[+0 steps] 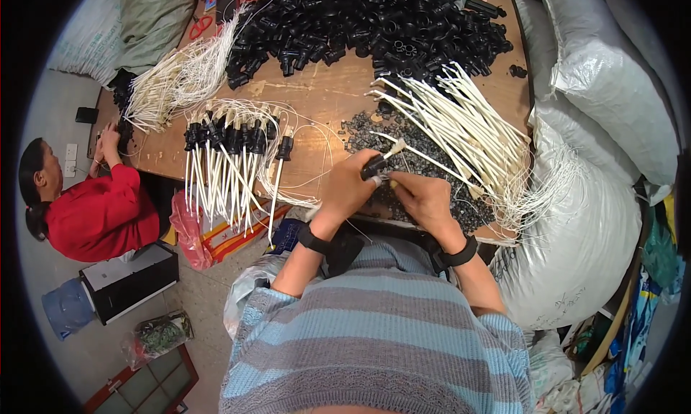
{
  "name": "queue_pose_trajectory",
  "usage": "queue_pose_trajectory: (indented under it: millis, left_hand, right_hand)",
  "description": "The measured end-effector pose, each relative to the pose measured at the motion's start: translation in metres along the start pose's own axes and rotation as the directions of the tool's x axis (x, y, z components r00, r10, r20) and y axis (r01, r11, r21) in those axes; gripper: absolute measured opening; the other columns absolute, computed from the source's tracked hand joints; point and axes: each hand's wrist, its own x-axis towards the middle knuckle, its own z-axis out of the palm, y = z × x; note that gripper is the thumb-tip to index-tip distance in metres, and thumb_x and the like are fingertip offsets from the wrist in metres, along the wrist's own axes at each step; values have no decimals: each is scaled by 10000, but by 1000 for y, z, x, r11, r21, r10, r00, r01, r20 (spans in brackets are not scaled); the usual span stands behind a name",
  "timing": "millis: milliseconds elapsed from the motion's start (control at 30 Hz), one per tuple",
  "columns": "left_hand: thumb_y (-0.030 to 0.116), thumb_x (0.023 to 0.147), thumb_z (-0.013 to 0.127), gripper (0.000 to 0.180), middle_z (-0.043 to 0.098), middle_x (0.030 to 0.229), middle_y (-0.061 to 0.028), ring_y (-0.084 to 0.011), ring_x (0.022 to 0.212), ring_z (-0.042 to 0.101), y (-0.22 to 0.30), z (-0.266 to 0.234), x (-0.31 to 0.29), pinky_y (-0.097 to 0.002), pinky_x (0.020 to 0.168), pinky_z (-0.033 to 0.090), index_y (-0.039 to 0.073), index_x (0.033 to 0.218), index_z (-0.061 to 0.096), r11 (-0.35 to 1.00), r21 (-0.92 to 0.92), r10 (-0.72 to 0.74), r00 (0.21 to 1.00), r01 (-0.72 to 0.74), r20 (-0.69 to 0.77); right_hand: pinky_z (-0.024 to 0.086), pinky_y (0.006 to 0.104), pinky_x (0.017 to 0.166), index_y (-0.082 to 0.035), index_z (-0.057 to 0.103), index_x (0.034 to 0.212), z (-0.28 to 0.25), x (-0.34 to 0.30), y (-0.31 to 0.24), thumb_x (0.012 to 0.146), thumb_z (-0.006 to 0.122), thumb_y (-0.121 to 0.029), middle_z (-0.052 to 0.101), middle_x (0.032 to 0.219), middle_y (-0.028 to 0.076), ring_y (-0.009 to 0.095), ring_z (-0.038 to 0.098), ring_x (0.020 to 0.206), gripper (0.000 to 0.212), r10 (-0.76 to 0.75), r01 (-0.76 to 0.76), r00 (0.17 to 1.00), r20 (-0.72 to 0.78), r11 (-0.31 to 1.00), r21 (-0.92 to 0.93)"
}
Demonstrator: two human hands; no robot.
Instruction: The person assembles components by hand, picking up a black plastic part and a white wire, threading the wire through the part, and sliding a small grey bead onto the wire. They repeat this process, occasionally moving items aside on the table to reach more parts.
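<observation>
My left hand (347, 183) is closed round a black cylindrical plastic socket (373, 167) at the table's near edge. A cream-coloured end piece (394, 150) with thin white leads shows just above that socket. Close beside it, my right hand (426, 202) has thumb and forefinger pinched together near the socket's lower side; what they grip is too small to make out. Under and around both hands spreads a layer of small grey-black parts (439, 171). To the left lies a row of finished-looking black sockets (237, 137) on white wired tubes (223, 180), some overhanging the edge.
A large heap of black plastic fittings (374, 21) covers the table's (309, 90) far side. White tubes (461, 133) with wires lie right; another wired bundle (180, 83) lies far left. Full white sacks (576, 248) crowd the right. A person in red (101, 212) works at left.
</observation>
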Motion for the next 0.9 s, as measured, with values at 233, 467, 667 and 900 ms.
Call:
queue_pose_trajectory:
  millis: [233,467,667,900]
  left_hand:
    - [-101,677,517,399,574,946,-141,-354,945,534,1,0,-8,-423,823,437,56,1035,596,914,300,295,955,-275,-25]
    - [-113,656,505,400,569,904,-123,-348,888,521,5,7,-9,-423,763,432,66,1001,603,901,291,343,939,-321,-26]
    - [-106,663,508,431,566,885,-125,-351,887,521,5,7,-8,-433,752,431,76,1047,581,906,277,329,944,-319,12]
    - [-90,689,562,559,630,1018,-133,-331,932,594,8,-1,-6,-383,810,478,74,1219,492,984,-3,175,957,-179,230]
  right_hand:
    - [408,282,466,-85,709,935,-1,4,-6,769,675,-51,547,556,92,163,522,457,173,135,-133,989,-57,990,46]
    - [388,271,459,-70,702,942,7,0,-1,778,673,-45,526,551,78,138,485,453,169,173,-169,983,-53,983,70]
    - [455,388,489,-90,667,978,3,3,-9,794,659,-118,594,618,129,306,599,532,186,204,-206,978,50,977,49]
    - [481,452,563,-91,609,1053,0,1,-4,838,590,-75,620,724,179,384,618,668,216,50,-69,984,169,992,105]
